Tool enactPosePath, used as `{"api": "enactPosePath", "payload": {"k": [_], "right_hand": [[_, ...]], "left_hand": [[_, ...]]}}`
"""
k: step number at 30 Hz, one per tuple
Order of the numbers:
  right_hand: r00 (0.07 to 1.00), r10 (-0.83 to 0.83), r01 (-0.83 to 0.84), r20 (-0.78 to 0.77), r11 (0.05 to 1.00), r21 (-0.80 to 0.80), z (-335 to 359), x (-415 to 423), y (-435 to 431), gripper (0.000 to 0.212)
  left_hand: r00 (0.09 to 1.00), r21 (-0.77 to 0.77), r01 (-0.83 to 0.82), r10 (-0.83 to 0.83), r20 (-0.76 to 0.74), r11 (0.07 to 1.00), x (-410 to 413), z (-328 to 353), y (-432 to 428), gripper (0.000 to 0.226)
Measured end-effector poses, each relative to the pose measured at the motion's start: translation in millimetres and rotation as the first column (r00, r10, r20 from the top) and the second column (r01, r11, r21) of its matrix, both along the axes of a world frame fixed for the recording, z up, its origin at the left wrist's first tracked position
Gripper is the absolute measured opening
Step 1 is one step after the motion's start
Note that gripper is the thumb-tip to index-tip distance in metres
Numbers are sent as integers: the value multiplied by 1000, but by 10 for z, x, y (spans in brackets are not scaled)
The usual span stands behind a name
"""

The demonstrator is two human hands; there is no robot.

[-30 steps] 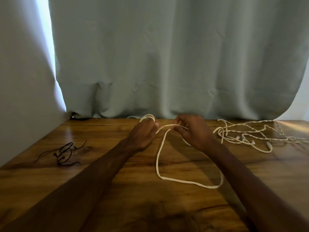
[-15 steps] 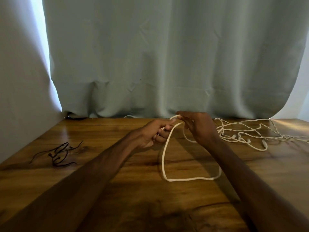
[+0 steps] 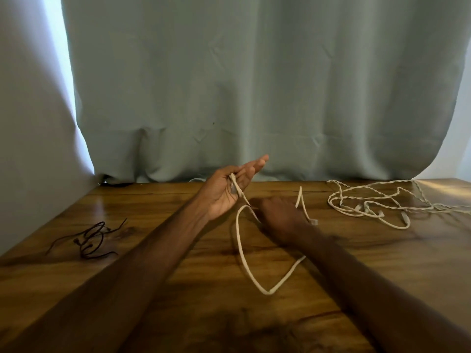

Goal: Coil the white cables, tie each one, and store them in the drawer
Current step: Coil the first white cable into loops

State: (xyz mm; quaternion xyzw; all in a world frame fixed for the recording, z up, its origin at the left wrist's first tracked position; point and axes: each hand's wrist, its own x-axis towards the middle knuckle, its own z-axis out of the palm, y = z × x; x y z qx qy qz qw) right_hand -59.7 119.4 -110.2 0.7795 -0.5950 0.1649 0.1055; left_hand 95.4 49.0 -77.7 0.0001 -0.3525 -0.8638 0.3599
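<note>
Wooden table (image 3: 407,263) with a dark cord tangle (image 3: 89,235) left, white cable loop (image 3: 268,293) centre, tangled white cables (image 3: 367,205) right.

Worktop (image 3: 382,263) runs back to the curtain (image 3: 254,85). In the centre, a cable (image 3: 240,250) loops on the worktop toward the near edge, one end rising into the left hand (image 3: 226,192), which is lifted above the surface. The right hand (image 3: 280,220) sits just right of it, over the cable. Far right lies a tangle of cables (image 3: 369,202), far left a bundle of cords (image 3: 89,238).
</note>
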Motion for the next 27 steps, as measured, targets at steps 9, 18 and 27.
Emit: {"api": "enactPosePath", "payload": {"k": [9, 18, 27], "right_hand": [[987, 156, -159, -46, 985, -63, 20, 112, -27, 16], [864, 350, -289, 362, 933, -213, 99, 162, 77, 30], [372, 42, -406, 927, 906, 122, 321, 96, 209, 33]], "left_hand": [[944, 61, -331, 330, 27, 942, -50, -102, -103, 40], [822, -46, -553, 554, 130, 832, -33, -162, -222, 20], [735, -200, -609, 641, 223, 768, -88, -167, -141, 22]]}}
